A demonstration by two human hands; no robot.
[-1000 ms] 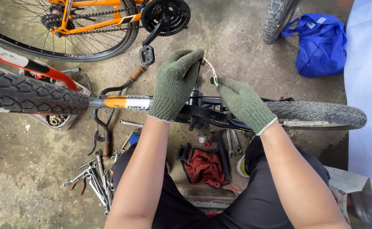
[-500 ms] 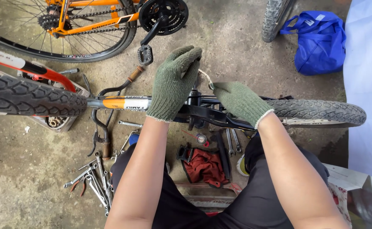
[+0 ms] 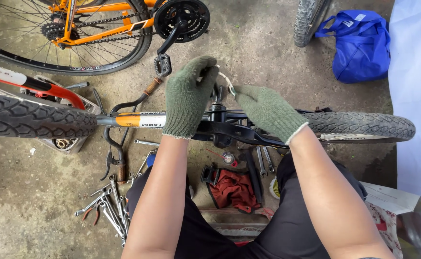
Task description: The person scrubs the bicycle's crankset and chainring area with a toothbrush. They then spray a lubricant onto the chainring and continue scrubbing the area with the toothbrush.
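The work sits at the middle of the bicycle frame (image 3: 220, 125), a black and silver frame that lies across the person's lap, tyres to either side; the left hand (image 3: 187, 98), in a green knitted glove, is curled above the frame's top tube with its fingertips bent in toward a pale cable (image 3: 226, 80); the right hand (image 3: 268, 111), gloved the same way, pinches the other side of that cable just beside the frame's upright black post (image 3: 215, 111), so both hands are closed narrowly on the thin cable rather than spread; whether the cable end is already seated in its fitting I cannot tell, since the gloves cover that spot. Judging from how things lie, the job looks mid-way: the frame is stripped of nothing obvious, yet the cable hangs loose in a small loop above the frame and is not drawn tight. Below the frame, on the concrete floor (image 3: 23, 206), lie a scatter of spanners (image 3: 106, 207), a red rag (image 3: 233, 189) and a small round part (image 3: 228, 158), none of them in hand; beyond the frame an orange bicycle (image 3: 100, 29) lies with its pedal (image 3: 163, 64) pointing toward the hands, and a blue bag (image 3: 359, 43) rests further off.
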